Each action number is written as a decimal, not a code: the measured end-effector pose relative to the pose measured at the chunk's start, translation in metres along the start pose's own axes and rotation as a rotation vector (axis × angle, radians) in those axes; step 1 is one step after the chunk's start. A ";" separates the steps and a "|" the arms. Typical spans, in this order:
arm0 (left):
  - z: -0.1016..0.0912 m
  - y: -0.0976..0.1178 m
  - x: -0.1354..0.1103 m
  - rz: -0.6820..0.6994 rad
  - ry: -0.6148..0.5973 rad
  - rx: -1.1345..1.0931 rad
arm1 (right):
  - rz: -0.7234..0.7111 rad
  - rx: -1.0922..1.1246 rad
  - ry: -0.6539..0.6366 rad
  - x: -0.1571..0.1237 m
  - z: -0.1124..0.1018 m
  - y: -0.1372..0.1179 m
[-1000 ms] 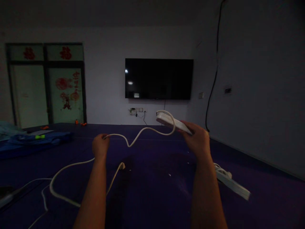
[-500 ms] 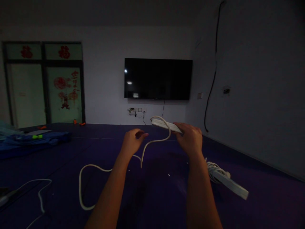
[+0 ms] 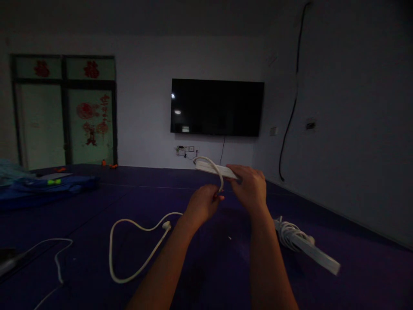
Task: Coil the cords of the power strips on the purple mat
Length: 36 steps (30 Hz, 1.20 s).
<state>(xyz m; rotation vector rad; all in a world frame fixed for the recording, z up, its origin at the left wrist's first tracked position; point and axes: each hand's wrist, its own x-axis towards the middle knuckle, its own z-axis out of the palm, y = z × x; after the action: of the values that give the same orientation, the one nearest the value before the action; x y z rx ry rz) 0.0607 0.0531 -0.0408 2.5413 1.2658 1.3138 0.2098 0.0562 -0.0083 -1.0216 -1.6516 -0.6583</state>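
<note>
My right hand [image 3: 250,186] is closed on one end of a white power strip [image 3: 211,167], held up above the purple floor. From the strip's far end its white cord [image 3: 217,165] loops over and down to my left hand [image 3: 204,203], whose fingers are closed round it. The rest of the cord [image 3: 111,245] lies in a wide bend on the floor at the left, with a white plug [image 3: 167,225] at its end. To the right of my right forearm lies a second white power strip [image 3: 318,255] with its cord wound round it.
Blue cloth [image 3: 64,185] lies on the floor [image 3: 219,271] at the left, and a thin white cable [image 3: 58,258] nearer to me. A television [image 3: 216,107] hangs on the far wall above some sockets [image 3: 187,149]. A black cable [image 3: 288,122] hangs down the right wall.
My left hand has moved right and closed on the cord near the strip. The strip and my right hand have shifted slightly left. The plug on the floor has come into view.
</note>
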 end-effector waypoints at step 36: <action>-0.105 -0.052 -0.031 -0.568 0.283 -0.626 | 0.014 0.136 0.323 -0.003 0.000 0.021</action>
<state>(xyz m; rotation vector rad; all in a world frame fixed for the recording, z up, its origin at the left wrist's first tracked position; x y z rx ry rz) -0.0552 0.0326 -0.0117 1.4843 1.2185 1.6120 0.2283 0.0652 -0.0121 -0.7833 -1.3853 -0.6550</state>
